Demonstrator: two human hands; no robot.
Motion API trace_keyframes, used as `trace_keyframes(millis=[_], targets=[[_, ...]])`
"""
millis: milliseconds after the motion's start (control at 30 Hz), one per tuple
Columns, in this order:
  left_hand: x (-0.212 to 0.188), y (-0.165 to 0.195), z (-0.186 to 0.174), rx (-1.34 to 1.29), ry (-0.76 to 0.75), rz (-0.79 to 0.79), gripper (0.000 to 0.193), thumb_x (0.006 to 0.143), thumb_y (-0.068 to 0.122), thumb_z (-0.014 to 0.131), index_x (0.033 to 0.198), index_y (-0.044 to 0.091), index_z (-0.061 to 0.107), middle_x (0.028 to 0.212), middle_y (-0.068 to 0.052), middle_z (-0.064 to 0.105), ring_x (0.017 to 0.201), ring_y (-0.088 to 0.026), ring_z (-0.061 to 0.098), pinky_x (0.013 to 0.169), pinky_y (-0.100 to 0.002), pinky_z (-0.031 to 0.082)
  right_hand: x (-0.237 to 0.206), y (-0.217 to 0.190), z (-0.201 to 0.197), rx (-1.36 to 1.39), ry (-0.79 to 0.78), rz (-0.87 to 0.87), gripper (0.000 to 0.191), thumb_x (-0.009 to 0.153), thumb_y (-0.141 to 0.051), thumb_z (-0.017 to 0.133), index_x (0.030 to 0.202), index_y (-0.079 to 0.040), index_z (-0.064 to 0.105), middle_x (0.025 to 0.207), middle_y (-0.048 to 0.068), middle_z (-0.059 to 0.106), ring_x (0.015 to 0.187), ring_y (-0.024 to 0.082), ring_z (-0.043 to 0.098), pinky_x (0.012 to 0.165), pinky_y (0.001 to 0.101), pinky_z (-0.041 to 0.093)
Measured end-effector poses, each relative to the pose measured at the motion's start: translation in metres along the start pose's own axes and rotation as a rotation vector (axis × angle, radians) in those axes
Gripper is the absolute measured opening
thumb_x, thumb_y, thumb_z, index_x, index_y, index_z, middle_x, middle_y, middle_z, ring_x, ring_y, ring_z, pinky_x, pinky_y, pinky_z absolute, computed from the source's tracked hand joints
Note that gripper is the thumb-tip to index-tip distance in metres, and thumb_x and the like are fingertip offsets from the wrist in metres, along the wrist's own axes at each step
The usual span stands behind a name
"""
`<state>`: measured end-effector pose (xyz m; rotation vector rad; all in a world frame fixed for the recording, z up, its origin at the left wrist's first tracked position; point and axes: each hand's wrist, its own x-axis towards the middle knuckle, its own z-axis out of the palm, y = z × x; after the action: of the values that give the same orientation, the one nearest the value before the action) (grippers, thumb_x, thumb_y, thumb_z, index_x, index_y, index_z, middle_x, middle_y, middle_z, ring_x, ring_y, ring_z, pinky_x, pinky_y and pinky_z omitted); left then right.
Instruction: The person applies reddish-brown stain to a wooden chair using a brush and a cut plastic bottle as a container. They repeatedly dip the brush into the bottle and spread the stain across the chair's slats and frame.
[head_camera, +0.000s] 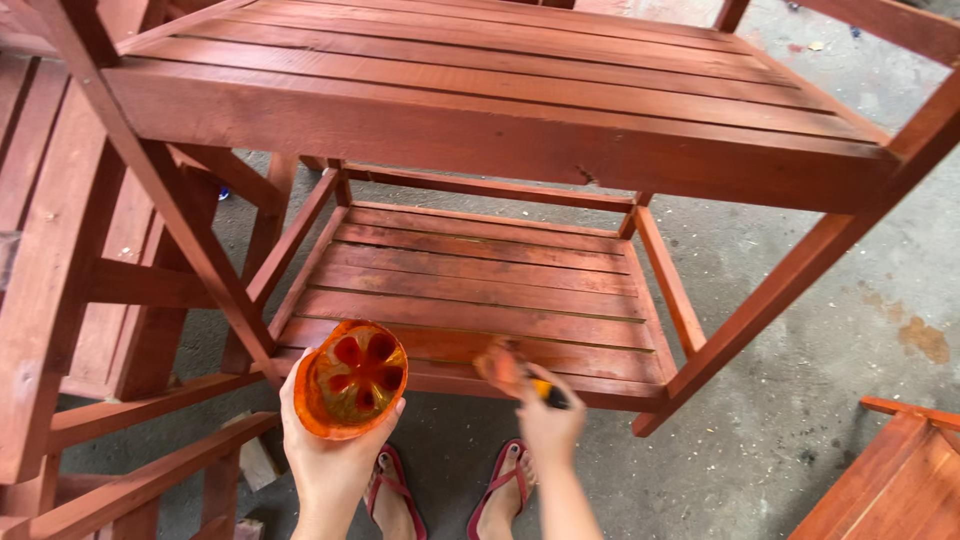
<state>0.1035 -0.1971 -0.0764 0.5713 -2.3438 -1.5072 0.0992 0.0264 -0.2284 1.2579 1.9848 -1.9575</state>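
My left hand holds a cut-off plastic bottle bottom, orange and stained with reddish-brown stain, at the lower left of the head view. My right hand grips a brush with a yellow and black handle; its stained bristles rest on the front slat of the lower shelf of a red-brown wooden rack. The rack's upper shelf spans the top of the view.
More stained wooden frames stand at the left, and a corner of another piece shows at the lower right. The floor is grey concrete with stain spots. My feet in red sandals stand below the shelf.
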Motion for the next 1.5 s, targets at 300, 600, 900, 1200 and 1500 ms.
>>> trace_keyframes(millis=[300, 600, 900, 1200, 1500], targets=[[-0.035, 0.031, 0.065, -0.145, -0.034, 0.030, 0.099, 0.060, 0.003, 0.092, 0.145, -0.002, 0.041, 0.134, -0.013, 0.059, 0.123, -0.020, 0.062, 0.103, -0.033, 0.052, 0.033, -0.024, -0.148, -1.064, 0.281, -0.474, 0.053, 0.071, -0.013, 0.080, 0.122, -0.021, 0.073, 0.116, 0.016, 0.074, 0.095, 0.034, 0.075, 0.084, 0.0434, 0.060], [-0.061, 0.049, 0.100, -0.162, -0.082, 0.015, 0.100, 0.061, 0.000, 0.090, 0.147, -0.002, 0.039, 0.135, -0.015, 0.058, 0.124, -0.022, 0.062, 0.103, -0.034, 0.053, -0.008, 0.003, -0.075, -0.737, -0.149, -0.733, 0.042, 0.076, -0.012, 0.075, 0.117, -0.022, 0.076, 0.120, 0.015, 0.073, 0.101, 0.035, 0.073, 0.084, 0.0426, 0.060], [-0.070, 0.075, 0.119, -0.096, -0.085, 0.012, 0.102, 0.058, -0.001, 0.092, 0.145, -0.002, 0.039, 0.134, -0.014, 0.058, 0.123, -0.022, 0.062, 0.102, -0.034, 0.053, 0.045, -0.035, -0.187, -1.035, 0.211, -0.152, 0.033, 0.094, -0.027, 0.072, 0.127, -0.034, 0.074, 0.112, 0.011, 0.079, 0.098, 0.029, 0.077, 0.088, 0.0404, 0.062], [-0.070, 0.078, 0.134, -0.073, -0.098, 0.057, 0.103, 0.060, 0.002, 0.092, 0.147, -0.002, 0.039, 0.136, -0.014, 0.059, 0.123, -0.022, 0.063, 0.102, -0.034, 0.053, 0.088, -0.015, -0.179, -0.931, -0.216, -0.832, 0.044, 0.083, -0.017, 0.081, 0.123, -0.032, 0.073, 0.125, 0.004, 0.077, 0.092, 0.028, 0.079, 0.084, 0.0374, 0.063], [-0.067, 0.066, 0.119, -0.097, -0.091, 0.071, 0.103, 0.059, 0.002, 0.092, 0.146, -0.002, 0.039, 0.136, -0.014, 0.057, 0.124, -0.022, 0.061, 0.104, -0.034, 0.052, 0.079, -0.029, -0.161, -1.228, -0.018, -0.465, 0.045, 0.079, -0.024, 0.077, 0.123, -0.027, 0.071, 0.108, 0.012, 0.076, 0.090, 0.032, 0.076, 0.086, 0.0430, 0.062]])
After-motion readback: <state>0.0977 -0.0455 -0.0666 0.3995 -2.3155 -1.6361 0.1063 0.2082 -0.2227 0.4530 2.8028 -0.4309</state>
